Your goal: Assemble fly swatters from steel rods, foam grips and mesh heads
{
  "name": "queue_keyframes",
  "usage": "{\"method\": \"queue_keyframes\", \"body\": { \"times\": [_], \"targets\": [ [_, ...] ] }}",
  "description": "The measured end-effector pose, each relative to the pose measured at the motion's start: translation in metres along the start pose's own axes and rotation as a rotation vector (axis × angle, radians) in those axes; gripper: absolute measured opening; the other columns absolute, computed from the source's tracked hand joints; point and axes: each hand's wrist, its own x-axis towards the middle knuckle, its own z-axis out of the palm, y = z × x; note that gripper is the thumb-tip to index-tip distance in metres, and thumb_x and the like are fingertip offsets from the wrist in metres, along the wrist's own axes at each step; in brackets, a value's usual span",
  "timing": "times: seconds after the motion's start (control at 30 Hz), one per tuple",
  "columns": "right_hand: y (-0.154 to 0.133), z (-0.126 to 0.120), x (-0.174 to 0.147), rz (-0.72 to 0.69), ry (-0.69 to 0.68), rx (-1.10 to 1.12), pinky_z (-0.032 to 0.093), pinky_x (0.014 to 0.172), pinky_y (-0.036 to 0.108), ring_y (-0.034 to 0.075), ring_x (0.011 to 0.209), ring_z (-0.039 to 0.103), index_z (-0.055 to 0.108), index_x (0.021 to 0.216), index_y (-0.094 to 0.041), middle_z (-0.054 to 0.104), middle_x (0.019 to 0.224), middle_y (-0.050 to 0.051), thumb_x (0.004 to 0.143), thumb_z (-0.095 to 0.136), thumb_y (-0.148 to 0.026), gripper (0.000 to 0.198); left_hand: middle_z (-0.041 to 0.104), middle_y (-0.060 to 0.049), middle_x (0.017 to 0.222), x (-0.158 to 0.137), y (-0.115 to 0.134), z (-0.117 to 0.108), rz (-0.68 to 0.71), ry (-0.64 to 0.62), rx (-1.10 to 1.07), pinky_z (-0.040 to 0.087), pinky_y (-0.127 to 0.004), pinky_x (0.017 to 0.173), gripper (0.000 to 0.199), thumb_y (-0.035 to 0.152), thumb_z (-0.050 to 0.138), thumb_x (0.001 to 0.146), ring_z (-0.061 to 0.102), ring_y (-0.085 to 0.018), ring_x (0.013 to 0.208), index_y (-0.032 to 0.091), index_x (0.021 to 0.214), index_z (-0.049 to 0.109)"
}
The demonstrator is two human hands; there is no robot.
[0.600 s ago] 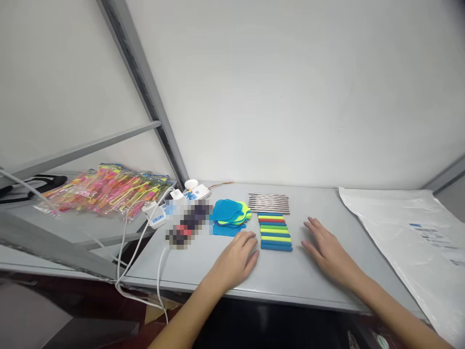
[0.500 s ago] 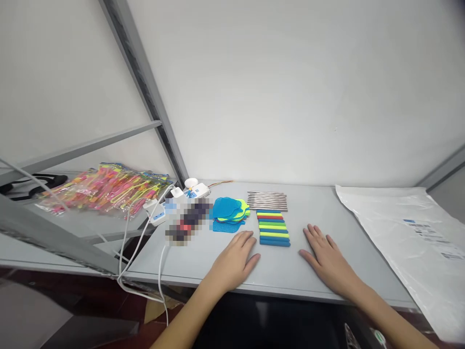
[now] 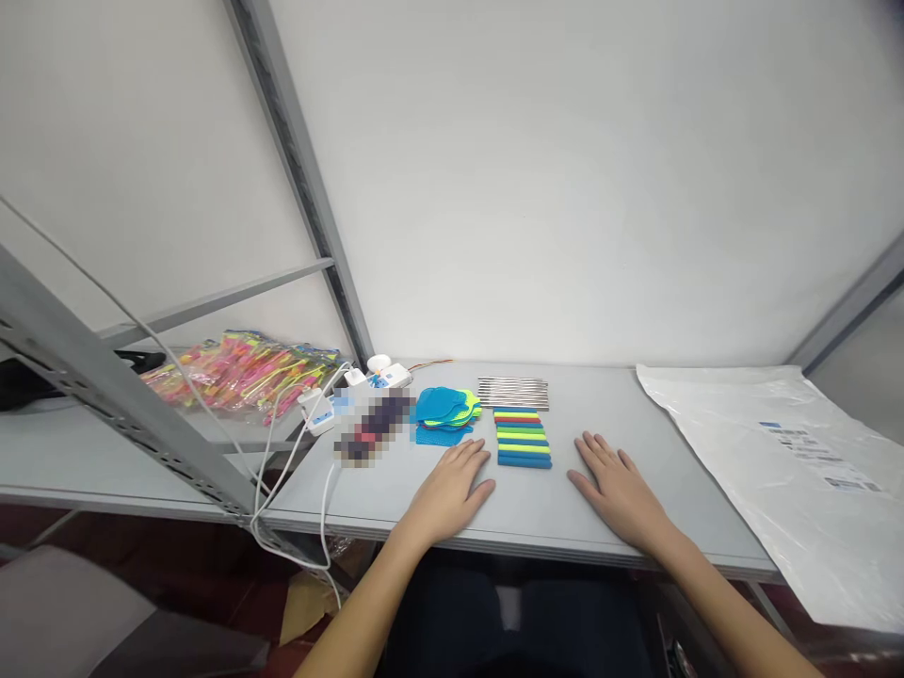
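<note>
My left hand (image 3: 452, 488) lies flat on the grey shelf top (image 3: 537, 513), fingers stretched out, holding nothing. Just beyond its fingertips is a pile of blue and yellow-green mesh paddle-shaped pieces (image 3: 444, 407), like fly swatter heads. A row of coloured tubes (image 3: 523, 439) in blue, yellow, green and red lies between my hands. Behind the tubes are several thin metal rods (image 3: 512, 392), side by side. My right hand (image 3: 616, 485) rests palm down to the right of the tubes, its thumb apart and nothing in it.
At right a large white plastic bag (image 3: 777, 471) with a label hangs over the front edge. White power strips (image 3: 317, 411) with cables stand at left, beside a blurred-out object (image 3: 374, 428). Bagged colourful items (image 3: 247, 377) lie past the metal upright (image 3: 303, 179).
The camera view has shifted slightly, so the whole scene sits a little differently. Both hands stay flat on the surface, and the pieces, tubes and rods keep their places.
</note>
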Motion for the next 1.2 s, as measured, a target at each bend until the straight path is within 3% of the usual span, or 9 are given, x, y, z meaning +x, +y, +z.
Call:
{"method": "queue_keyframes", "body": {
  "times": [0.6,0.8,0.93,1.03,1.1,1.2],
  "targets": [
    [0.006,0.002,0.000,-0.016,0.049,0.033,0.026,0.113,0.052,0.027,0.142,0.025,0.038,0.144,-0.024,0.032,0.153,0.005,0.094,0.032,-0.054,0.059,0.043,-0.006,0.147,-0.003,-0.008,0.003,-0.011,0.026,-0.051,0.031,-0.046,0.114,0.039,0.041,0.039,0.097,0.033,-0.024,0.138,0.024,0.130,0.052],
    [0.003,0.003,-0.001,0.016,0.019,0.022,0.024,0.115,0.050,0.025,0.143,0.023,0.037,0.145,-0.024,0.030,0.154,0.004,0.094,0.031,-0.055,0.060,0.058,-0.006,0.132,-0.006,-0.007,0.003,0.012,0.092,-0.131,0.041,-0.039,0.107,0.028,0.032,0.039,0.097,0.048,-0.022,0.126,0.024,0.115,0.060],
    [0.000,-0.006,0.001,0.018,0.003,0.010,0.026,0.113,0.051,0.028,0.141,0.028,0.041,0.143,-0.022,0.034,0.152,0.005,0.093,0.035,-0.053,0.059,0.067,-0.004,0.111,0.005,-0.019,-0.020,0.045,0.213,-0.210,0.046,-0.033,0.096,0.023,0.025,0.040,0.097,0.060,-0.018,0.106,0.023,0.107,0.061],
    [-0.009,-0.034,0.019,0.062,-0.049,0.032,0.042,0.100,0.047,0.030,0.124,0.051,0.060,0.125,-0.022,0.055,0.136,0.009,0.093,0.035,-0.053,0.051,0.066,-0.005,0.109,0.030,-0.040,-0.051,0.015,0.306,-0.147,0.045,-0.036,0.095,0.020,0.028,0.044,0.096,0.059,-0.020,0.105,0.022,0.106,0.060],
    [-0.020,-0.057,0.046,0.099,-0.075,0.079,0.051,0.081,0.041,0.028,0.099,0.065,0.066,0.109,-0.025,0.070,0.111,0.007,0.094,0.031,-0.051,0.046,0.062,-0.006,0.119,0.052,-0.057,-0.070,-0.013,0.260,-0.091,0.040,-0.039,0.101,0.026,0.034,0.052,0.092,0.054,-0.023,0.114,0.023,0.115,0.058],
    [-0.042,-0.078,0.109,-0.035,-0.013,0.099,0.049,0.070,0.034,0.024,0.086,0.067,0.066,0.104,-0.027,0.072,0.099,0.004,0.096,0.032,-0.046,0.039,0.056,-0.006,0.127,0.080,-0.080,-0.087,-0.075,0.079,-0.035,0.039,-0.042,0.102,0.054,0.046,0.072,0.074,0.046,-0.029,0.122,0.025,0.122,0.056]
  ]
}}
